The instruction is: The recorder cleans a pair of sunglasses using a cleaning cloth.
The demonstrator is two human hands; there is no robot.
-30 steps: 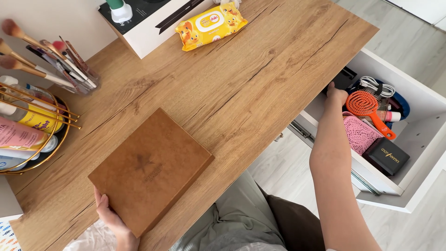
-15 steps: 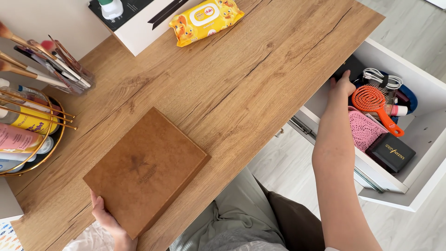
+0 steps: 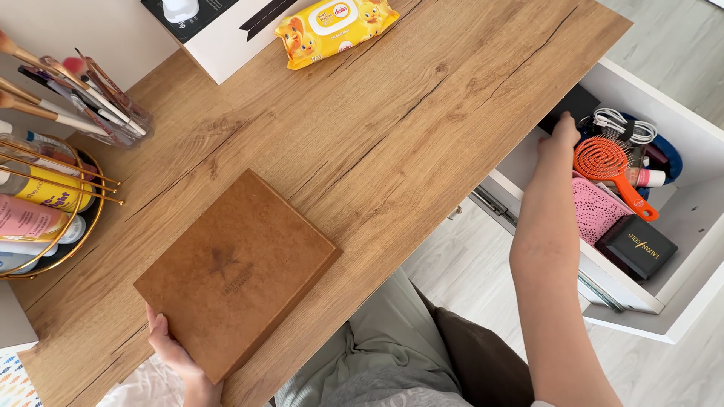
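Across the earlier frames to now, the right hand (image 3: 559, 139) is pushing deeper into the open white drawer (image 3: 679, 298), travelling toward two o'clock and closing in on the black item at the drawer's far corner, just at ten o'clock of the orange hairbrush (image 3: 607, 166). The view is drifting slightly, sliding the desk contents toward eleven o'clock.

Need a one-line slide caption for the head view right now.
Left hand grips flat brown square box on wooden desk; right hand reaches into open white drawer.
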